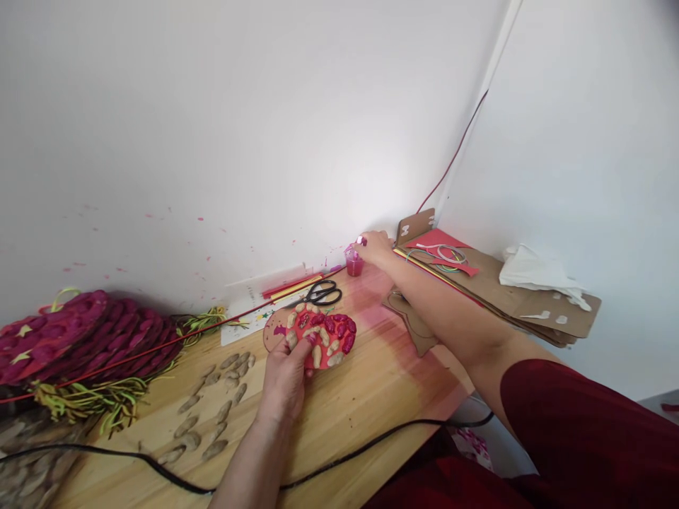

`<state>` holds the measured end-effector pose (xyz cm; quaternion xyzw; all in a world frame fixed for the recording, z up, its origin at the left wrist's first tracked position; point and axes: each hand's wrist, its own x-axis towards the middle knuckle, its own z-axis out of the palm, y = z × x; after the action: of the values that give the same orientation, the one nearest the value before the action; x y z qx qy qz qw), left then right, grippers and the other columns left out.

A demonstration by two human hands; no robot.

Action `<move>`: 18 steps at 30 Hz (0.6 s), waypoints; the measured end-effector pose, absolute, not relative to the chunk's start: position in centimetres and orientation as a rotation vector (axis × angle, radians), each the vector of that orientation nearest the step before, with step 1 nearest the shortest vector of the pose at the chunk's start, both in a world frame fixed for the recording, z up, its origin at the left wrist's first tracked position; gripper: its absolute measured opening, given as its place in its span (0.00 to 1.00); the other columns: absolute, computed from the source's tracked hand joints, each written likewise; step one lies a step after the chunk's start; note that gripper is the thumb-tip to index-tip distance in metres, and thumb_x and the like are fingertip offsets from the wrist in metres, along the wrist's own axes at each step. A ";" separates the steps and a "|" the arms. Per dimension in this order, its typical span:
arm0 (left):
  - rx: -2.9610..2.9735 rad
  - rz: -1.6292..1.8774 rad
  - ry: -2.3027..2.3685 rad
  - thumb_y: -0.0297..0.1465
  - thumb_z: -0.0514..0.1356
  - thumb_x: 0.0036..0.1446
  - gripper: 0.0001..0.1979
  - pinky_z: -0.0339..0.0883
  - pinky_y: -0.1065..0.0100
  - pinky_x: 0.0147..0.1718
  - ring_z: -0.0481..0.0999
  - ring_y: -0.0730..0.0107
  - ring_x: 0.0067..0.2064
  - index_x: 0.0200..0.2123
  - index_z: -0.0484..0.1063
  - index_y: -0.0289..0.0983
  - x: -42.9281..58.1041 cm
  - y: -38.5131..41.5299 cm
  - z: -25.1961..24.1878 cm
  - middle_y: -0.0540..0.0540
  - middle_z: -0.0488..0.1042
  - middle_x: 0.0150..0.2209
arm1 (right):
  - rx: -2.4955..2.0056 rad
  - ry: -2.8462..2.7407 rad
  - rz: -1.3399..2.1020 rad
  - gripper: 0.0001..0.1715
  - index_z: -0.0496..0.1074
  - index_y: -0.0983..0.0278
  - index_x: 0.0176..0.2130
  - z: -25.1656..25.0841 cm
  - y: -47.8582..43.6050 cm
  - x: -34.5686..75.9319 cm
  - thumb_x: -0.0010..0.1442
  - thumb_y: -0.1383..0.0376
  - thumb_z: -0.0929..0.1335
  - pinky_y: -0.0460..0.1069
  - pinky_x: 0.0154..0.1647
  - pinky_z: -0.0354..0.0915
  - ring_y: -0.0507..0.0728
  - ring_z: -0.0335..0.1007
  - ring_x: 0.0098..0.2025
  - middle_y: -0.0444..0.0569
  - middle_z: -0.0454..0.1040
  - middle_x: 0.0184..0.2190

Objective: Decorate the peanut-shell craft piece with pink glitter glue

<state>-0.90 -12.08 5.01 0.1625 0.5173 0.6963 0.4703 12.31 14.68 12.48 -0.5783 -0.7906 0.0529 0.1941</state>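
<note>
My left hand (286,371) is closed on the near edge of a round cardboard piece (317,334) covered with peanut shells, some painted red, some plain. My right hand (374,246) reaches far across the wooden table (361,403) to a small cup of pink paint (354,263) by the wall. Its fingers are pinched together just above the cup, and what they hold is too small to make out. Several loose unpainted peanut shells (215,406) lie on the table left of my left hand.
Black scissors (321,293) and red and yellow strips (291,286) lie near the wall. Stacked magenta pieces (79,332) with green strings sit at left. Cardboard sheets (509,290), red paper and a white cloth (541,272) fill the right corner. A black cable (339,459) crosses the front.
</note>
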 end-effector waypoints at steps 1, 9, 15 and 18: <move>0.404 1.703 1.272 0.35 0.77 0.34 0.18 0.51 0.76 0.13 0.63 0.78 0.18 0.29 0.77 0.35 -0.9 -12.1 5.0 0.51 0.72 0.21 | -1.615 -2.211 0.149 0.18 0.80 0.60 0.43 12.6 14.6 12.4 0.66 0.52 0.67 0.59 0.53 0.61 0.69 0.66 0.58 0.55 0.80 0.49; 0.451 1.705 1.256 0.37 0.78 0.34 0.20 0.51 0.76 0.14 0.63 0.79 0.18 0.29 0.75 0.36 -0.7 -12.3 5.3 0.53 0.72 0.20 | -1.557 -2.136 0.220 0.13 0.80 0.61 0.38 13.0 13.8 13.2 0.63 0.56 0.70 0.56 0.50 0.62 0.66 0.71 0.52 0.54 0.82 0.43; 0.509 1.725 1.255 0.39 0.78 0.35 0.22 0.53 0.76 0.15 0.64 0.79 0.19 0.32 0.77 0.36 -0.4 -12.4 5.8 0.51 0.76 0.23 | -1.347 -1.969 0.296 0.17 0.77 0.62 0.46 14.6 10.1 15.7 0.69 0.57 0.63 0.51 0.44 0.64 0.57 0.73 0.42 0.49 0.81 0.41; 0.521 1.731 1.230 0.40 0.79 0.34 0.22 0.52 0.76 0.16 0.64 0.78 0.19 0.30 0.78 0.36 -0.2 -12.4 5.8 0.50 0.77 0.23 | -0.874 -1.840 0.632 0.14 0.76 0.62 0.39 14.6 5.4 16.7 0.65 0.54 0.68 0.51 0.42 0.65 0.56 0.73 0.37 0.46 0.79 0.34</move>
<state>-0.24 -12.37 5.82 0.2114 0.4995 0.7033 0.4596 16.74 5.45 14.63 -0.3589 -0.7552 0.2592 0.4833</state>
